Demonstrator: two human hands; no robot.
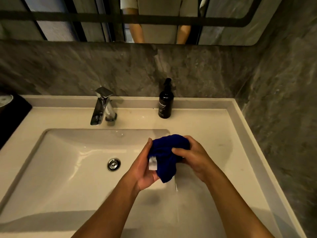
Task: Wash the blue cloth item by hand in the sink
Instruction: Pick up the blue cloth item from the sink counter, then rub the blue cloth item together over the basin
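Note:
A dark blue cloth (167,152) with a white label is bunched up above the right side of the white sink (56,169). My left hand (145,170) grips its left side from below, near the label. My right hand (192,157) clamps the cloth from the right, fingers pressed into the fabric. A thin stream of water runs from the cloth's lower tip into the basin. The chrome drain plug (113,164) sits in the middle of the basin, left of my hands.
A chrome faucet (103,107) stands behind the basin, no water running from it. A black pump bottle (165,104) stands on the counter's back right. A dark object (10,114) lies at the far left. A grey stone wall and a mirror rise behind.

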